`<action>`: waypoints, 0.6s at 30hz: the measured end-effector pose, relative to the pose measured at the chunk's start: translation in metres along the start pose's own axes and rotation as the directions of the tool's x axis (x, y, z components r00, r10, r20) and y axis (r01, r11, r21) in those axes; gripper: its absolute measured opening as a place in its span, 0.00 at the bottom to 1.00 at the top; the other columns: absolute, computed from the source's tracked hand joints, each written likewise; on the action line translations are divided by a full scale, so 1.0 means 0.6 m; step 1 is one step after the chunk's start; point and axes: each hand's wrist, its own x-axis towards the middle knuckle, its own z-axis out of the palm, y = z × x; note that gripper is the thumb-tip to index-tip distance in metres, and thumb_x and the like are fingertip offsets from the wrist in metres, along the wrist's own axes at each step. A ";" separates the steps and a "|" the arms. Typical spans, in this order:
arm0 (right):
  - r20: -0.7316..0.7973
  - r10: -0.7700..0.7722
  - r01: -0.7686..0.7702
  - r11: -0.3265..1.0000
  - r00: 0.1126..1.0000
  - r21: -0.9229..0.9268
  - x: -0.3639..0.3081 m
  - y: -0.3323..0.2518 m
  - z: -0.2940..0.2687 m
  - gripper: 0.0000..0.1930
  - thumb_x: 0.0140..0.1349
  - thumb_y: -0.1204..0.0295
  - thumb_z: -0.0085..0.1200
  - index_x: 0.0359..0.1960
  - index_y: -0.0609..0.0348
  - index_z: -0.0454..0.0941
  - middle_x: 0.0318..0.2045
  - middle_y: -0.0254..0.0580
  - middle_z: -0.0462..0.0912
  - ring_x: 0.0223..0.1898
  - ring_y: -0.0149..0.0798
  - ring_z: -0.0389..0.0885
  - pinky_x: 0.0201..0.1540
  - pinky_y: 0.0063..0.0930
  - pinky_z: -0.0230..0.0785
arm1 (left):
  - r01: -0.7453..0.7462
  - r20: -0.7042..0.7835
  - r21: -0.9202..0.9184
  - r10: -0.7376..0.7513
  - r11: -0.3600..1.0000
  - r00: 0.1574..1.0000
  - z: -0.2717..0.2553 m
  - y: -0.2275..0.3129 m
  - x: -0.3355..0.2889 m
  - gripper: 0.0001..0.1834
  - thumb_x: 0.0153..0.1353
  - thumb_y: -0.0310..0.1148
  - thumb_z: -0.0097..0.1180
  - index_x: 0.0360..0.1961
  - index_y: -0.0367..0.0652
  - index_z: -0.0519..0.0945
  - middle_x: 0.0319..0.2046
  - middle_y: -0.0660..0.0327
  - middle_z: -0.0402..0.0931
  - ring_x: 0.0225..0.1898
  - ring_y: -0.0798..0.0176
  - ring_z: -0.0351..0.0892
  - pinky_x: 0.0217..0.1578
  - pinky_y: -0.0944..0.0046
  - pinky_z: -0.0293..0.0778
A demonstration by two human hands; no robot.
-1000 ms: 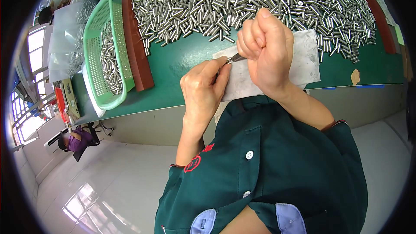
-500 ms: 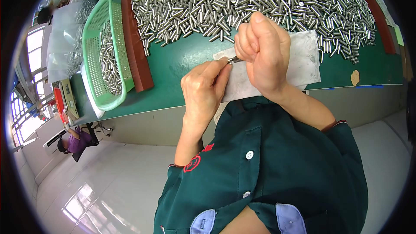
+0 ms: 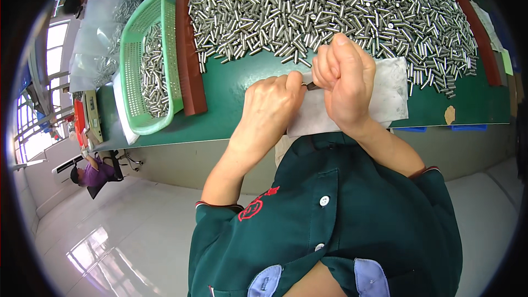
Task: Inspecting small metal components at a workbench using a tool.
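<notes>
Steel pins (image 3: 330, 11) lie toward 12 o'clock. Right hand (image 3: 350, 83) clenches dark tool (image 3: 312, 86); slipping toward 9 o'clock, it could jab left hand (image 3: 271, 104), whose grip cannot be told.

We can read no text, number or sign here. Nearest to one: red stitched emblem (image 3: 251, 209) at 6 o'clock, on the chest of the dark green shirt (image 3: 385, 225). We make out a looped outline with red strokes inside, too small to read, plus a smaller red motif (image 3: 272, 191) just beside it, toward its 2 o'clock. Yellow-green slip (image 3: 506, 61) at the edge, between 2 and 3 o'clock: we get nothing legible off it.
</notes>
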 end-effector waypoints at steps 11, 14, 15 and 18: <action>0.011 0.027 -0.028 0.999 1.000 0.026 0.001 0.002 -0.004 0.19 0.63 0.67 0.32 0.12 0.54 0.53 0.08 0.30 0.54 0.09 0.22 0.45 0.13 0.18 0.40 | 0.074 0.339 -0.806 -0.356 -0.588 0.871 0.009 -0.041 -0.024 0.08 0.59 0.30 0.45 0.37 0.36 0.70 0.19 0.65 0.62 0.17 0.78 0.51 0.17 0.79 0.50; -0.006 0.024 -0.024 1.000 1.000 0.018 0.001 0.002 -0.002 0.19 0.63 0.67 0.32 0.12 0.53 0.53 0.07 0.29 0.53 0.09 0.22 0.45 0.12 0.18 0.39 | 0.093 0.334 -0.823 -0.346 -0.560 0.877 0.005 -0.044 -0.025 0.09 0.59 0.29 0.44 0.38 0.36 0.70 0.21 0.62 0.66 0.17 0.77 0.53 0.18 0.78 0.51; -0.005 0.020 -0.020 1.000 1.000 0.011 0.002 0.003 -0.003 0.19 0.63 0.66 0.32 0.12 0.53 0.53 0.07 0.29 0.53 0.09 0.22 0.45 0.12 0.18 0.39 | 0.111 0.342 -0.835 -0.350 -0.540 0.872 0.005 -0.045 -0.025 0.09 0.59 0.30 0.43 0.38 0.36 0.70 0.22 0.60 0.67 0.17 0.77 0.54 0.18 0.77 0.52; 0.012 0.015 -0.015 1.000 1.000 0.004 0.002 0.005 -0.004 0.19 0.63 0.66 0.31 0.12 0.53 0.53 0.07 0.30 0.53 0.09 0.22 0.44 0.12 0.18 0.39 | 0.047 0.388 -0.758 -0.393 -0.650 0.834 0.005 -0.049 -0.029 0.11 0.61 0.33 0.40 0.35 0.37 0.70 0.25 0.58 0.69 0.18 0.74 0.56 0.18 0.75 0.54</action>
